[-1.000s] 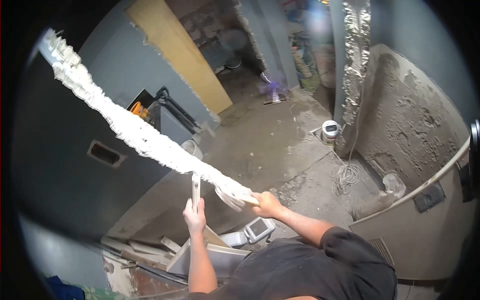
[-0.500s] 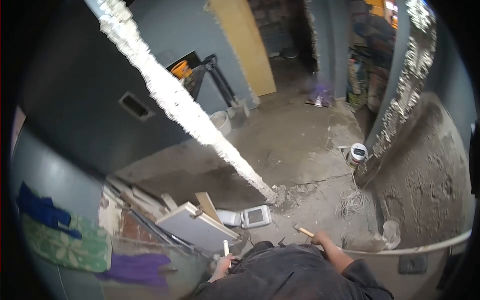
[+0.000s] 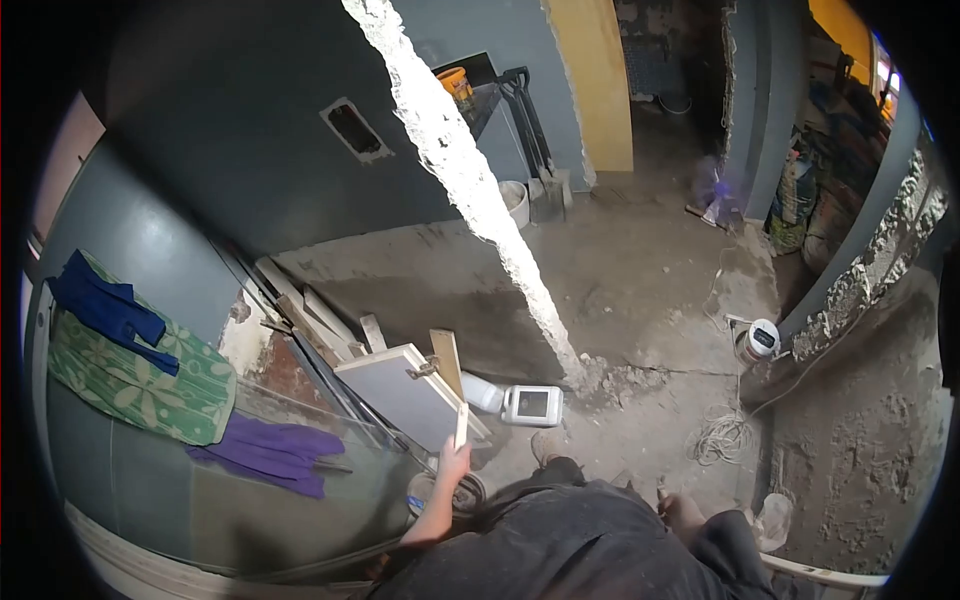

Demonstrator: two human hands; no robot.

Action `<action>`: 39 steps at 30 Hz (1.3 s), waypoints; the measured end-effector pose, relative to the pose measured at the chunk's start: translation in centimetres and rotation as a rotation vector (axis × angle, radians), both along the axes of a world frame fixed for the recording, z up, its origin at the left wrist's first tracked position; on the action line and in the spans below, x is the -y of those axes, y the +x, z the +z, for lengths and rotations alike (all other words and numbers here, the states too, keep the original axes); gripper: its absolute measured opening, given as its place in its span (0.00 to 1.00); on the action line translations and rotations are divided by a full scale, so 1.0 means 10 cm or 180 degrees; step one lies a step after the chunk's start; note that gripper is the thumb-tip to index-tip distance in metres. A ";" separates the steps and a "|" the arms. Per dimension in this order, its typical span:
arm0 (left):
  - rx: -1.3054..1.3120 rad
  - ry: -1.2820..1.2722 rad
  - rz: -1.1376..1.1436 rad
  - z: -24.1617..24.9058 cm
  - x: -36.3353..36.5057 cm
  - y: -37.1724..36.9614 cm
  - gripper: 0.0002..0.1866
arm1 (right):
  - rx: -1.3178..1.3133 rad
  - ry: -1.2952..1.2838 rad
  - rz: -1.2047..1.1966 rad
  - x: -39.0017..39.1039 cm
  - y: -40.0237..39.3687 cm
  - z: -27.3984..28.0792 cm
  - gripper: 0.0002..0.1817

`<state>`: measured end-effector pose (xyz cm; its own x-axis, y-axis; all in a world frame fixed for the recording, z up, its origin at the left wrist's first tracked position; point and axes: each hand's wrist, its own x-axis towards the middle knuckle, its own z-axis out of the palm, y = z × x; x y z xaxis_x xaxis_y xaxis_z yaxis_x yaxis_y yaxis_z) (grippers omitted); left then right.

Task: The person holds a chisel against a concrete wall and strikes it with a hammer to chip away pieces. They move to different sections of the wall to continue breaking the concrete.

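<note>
My left hand (image 3: 453,462) is closed around a short white stick-like piece (image 3: 461,427), which points up in front of a grey panel with a pale wooden edge (image 3: 395,395). What lies below my fist on that piece is hidden. Lower right, close to my dark clothing, my right hand (image 3: 684,514) is closed on a tool with a wooden handle (image 3: 661,487). Only the tip of that handle shows, and its working end cannot be made out. A white plastic canister (image 3: 533,405) lies on the floor ahead of me.
A broken wall edge (image 3: 480,195) runs down to rubble on the floor. At the right are a white bucket (image 3: 760,338) and a coiled cord (image 3: 722,438). Shovels (image 3: 535,130) lean at the back. A green patterned cloth (image 3: 140,370) and purple cloth (image 3: 270,452) hang left.
My view has turned left, so the room sits further right. My left hand has risen with the white piece. My right hand has drawn back toward my body, with less of the wooden handle showing.
</note>
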<state>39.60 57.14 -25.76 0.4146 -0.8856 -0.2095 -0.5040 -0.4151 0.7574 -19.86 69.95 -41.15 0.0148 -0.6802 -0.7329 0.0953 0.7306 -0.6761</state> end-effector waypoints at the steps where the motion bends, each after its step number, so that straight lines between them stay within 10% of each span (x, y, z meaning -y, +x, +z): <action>1: -0.0239 -0.0069 -0.0075 0.41 0.14 -0.24 0.16 | 0.0208 0.0435 -0.0109 0.27 0.18 0.61 0.08; 4: 0.0265 -0.0960 -0.0622 1.23 0.80 -0.68 0.21 | -0.1295 0.1346 0.1503 0.90 0.53 0.24 0.10; 8: 0.0856 -0.1278 -0.1272 2.22 1.56 -1.02 0.24 | -0.1931 -0.0883 0.1006 1.21 0.98 0.84 0.12; 11: 0.1091 -0.2376 -0.2028 2.35 2.15 -0.93 0.23 | -0.1969 -0.1964 0.0356 1.41 1.39 2.06 0.16; 32: 0.0618 -0.2505 -0.3121 2.56 2.95 -0.14 0.15 | -0.2314 -0.2877 -0.0325 2.31 3.23 2.92 0.08; 39: 0.0709 -0.2403 -0.3092 2.57 2.96 -0.11 0.15 | -0.2393 -0.4909 -0.0203 2.60 3.34 3.46 0.13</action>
<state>38.49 27.51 -0.04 -0.5160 -0.7134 0.4742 -0.5060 0.7005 0.5033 13.55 43.98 -6.58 -0.0525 -0.6952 0.7169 -0.5468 -0.5807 -0.6032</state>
